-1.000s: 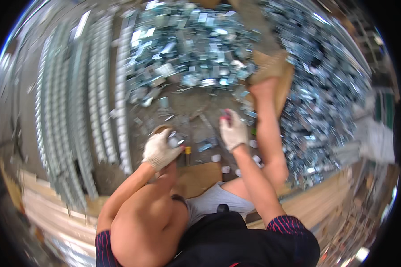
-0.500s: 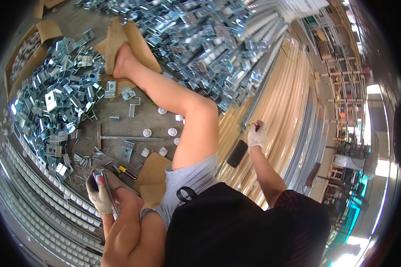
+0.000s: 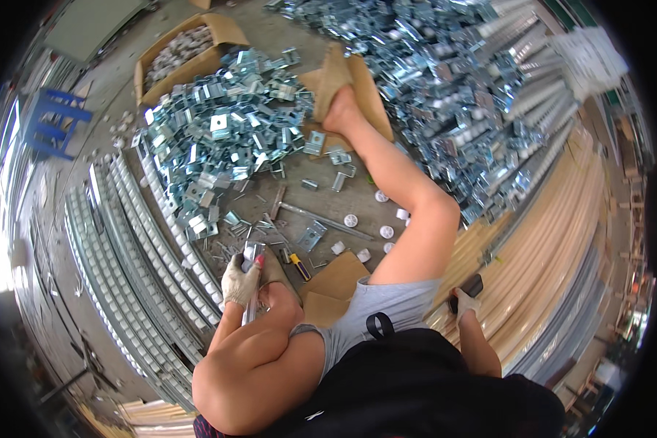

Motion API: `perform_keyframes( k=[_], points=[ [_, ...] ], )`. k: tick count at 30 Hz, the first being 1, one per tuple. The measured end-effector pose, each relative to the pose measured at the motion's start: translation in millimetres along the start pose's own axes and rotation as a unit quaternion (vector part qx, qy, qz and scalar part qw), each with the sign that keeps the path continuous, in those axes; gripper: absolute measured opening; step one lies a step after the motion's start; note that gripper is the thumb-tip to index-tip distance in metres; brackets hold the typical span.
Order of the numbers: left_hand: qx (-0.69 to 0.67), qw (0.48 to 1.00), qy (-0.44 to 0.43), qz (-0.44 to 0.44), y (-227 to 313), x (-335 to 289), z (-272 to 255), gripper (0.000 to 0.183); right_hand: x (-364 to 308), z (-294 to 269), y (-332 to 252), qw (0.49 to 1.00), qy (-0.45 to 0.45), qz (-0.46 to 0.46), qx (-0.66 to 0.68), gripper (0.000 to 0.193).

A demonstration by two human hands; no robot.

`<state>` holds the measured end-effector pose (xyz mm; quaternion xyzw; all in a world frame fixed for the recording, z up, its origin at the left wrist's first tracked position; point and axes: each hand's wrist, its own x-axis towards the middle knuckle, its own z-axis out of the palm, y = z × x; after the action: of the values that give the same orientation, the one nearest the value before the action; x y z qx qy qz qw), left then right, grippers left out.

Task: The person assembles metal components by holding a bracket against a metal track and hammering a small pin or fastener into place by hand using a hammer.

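My left hand (image 3: pixel 241 283), in a white work glove with bare fingertips, is closed round a shiny metal channel (image 3: pixel 252 252) beside my bent left leg. The channel's lower part runs down behind the knee. On the right, my gloved right hand (image 3: pixel 467 302) grips a dark phone (image 3: pixel 473 284) beside the wrapped long strips. A yellow and black screwdriver (image 3: pixel 299 267) lies on the floor near my left foot. Beyond it are a flat metal bracket (image 3: pixel 312 236) and a hammer (image 3: pixel 321 217) with a long metal handle.
Heaps of metal brackets (image 3: pixel 226 131) lie ahead, with a cardboard box (image 3: pixel 226 29) of small white parts behind. Rails with white rollers (image 3: pixel 124 285) line the left. Plastic-wrapped beige strips (image 3: pixel 540 248) fill the right. White round caps (image 3: pixel 351 220) dot the floor. A blue stool (image 3: pixel 57 124) stands far left.
The view has swung left, so the scene sits further right. My right hand has come back to the phone and taken hold of it. The left hand keeps its hold on the metal channel.
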<state>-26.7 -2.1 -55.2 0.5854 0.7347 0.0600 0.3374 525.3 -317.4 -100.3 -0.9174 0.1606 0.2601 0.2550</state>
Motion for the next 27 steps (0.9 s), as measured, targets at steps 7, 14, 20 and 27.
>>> perform_keyframes(
  k=[7, 14, 20, 27],
  points=[
    [0.002, 0.978, -0.206, 0.040, -25, 21, -52, 0.056, -50, -42, -59, 0.917, -0.226, 0.074, 0.319, 0.042],
    [0.079, 0.985, -0.075, 0.133, 26, 46, -73, 0.055, -232, 28, -188, 0.821, -0.448, -0.304, 0.181, 0.104],
    [-0.390, 0.876, -0.229, 0.169, 122, 2, -60, 0.045, -336, 181, -204, 0.700, -0.524, -0.485, 0.004, 0.113],
    [-0.548, 0.819, -0.167, 0.028, 46, 22, -13, 0.079, -384, 231, -213, 0.640, -0.692, -0.323, 0.081, 0.056]
  ],
)
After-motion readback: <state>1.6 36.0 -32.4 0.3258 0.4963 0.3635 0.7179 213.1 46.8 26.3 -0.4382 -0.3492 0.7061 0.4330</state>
